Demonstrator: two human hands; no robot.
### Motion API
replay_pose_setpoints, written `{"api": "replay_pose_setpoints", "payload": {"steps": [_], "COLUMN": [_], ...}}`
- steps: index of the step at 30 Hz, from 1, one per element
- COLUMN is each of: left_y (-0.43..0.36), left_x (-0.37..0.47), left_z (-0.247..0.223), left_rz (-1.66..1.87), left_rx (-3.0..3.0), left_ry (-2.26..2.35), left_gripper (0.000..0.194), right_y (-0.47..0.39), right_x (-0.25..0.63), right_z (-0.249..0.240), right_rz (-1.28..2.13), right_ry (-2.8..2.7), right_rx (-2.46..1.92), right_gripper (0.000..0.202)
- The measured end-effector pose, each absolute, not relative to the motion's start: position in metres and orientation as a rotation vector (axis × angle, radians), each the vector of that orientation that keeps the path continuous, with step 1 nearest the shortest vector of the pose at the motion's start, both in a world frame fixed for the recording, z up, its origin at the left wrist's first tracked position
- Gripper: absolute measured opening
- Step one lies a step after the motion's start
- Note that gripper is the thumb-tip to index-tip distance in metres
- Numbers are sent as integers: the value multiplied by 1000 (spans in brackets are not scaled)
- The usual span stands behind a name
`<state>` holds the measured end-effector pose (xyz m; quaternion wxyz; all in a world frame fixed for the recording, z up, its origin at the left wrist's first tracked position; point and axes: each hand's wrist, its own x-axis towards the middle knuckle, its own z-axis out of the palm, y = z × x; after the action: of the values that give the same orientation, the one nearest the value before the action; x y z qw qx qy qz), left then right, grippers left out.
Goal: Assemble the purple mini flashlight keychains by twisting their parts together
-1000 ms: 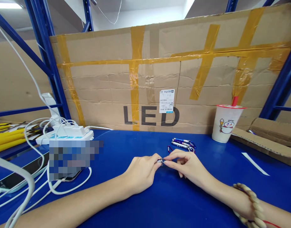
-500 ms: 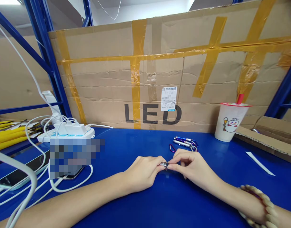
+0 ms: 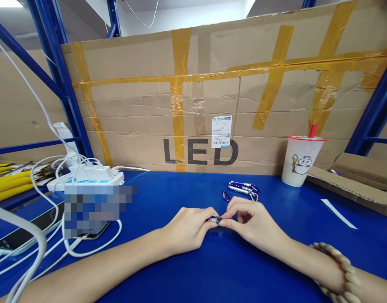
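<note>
Between my two hands is a small metal tube point(image 3: 214, 219), silver and dark, with most of its length hidden by fingers. My left hand point(image 3: 189, 229) is closed in a pinch round the tube's left part. At the tube's right end, the thumb and index finger of my right hand point(image 3: 255, 219) are pinched together; its other fingers curl behind. Just beyond my right hand lie several slim metal penlights point(image 3: 239, 190), blue and silver, with small carabiner clips. One dark red carabiner point(image 3: 226, 196) rests at their left.
A white cup point(image 3: 302, 162) with a red straw stands at the back right, near a white paper strip point(image 3: 339, 213) and an open cardboard box point(image 3: 351, 183). On the left are a power strip point(image 3: 86, 185), white cables and a phone point(image 3: 26, 231). Large cardboard point(image 3: 133, 118) walls the back.
The tube shows slightly more of its length between my fingers, and my right fingertips have shifted at its end. The whole view has moved slightly.
</note>
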<state>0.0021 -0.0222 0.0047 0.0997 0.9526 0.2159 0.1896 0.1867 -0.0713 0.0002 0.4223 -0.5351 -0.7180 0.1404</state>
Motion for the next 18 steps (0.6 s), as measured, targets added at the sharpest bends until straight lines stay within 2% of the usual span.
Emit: {"api": "replay_pose_setpoints", "payload": {"steps": [18], "left_y": [-24], "left_x": [3], "left_z": [7], "left_rz": [574], "left_rx": [2787], "left_ry": [656], "left_gripper": [10], "right_y": [-72], "right_x": [187], "right_z": [1], "right_rz": [398], "right_ry": [-1836], "right_rx": [-1348], "right_gripper": [21]}}
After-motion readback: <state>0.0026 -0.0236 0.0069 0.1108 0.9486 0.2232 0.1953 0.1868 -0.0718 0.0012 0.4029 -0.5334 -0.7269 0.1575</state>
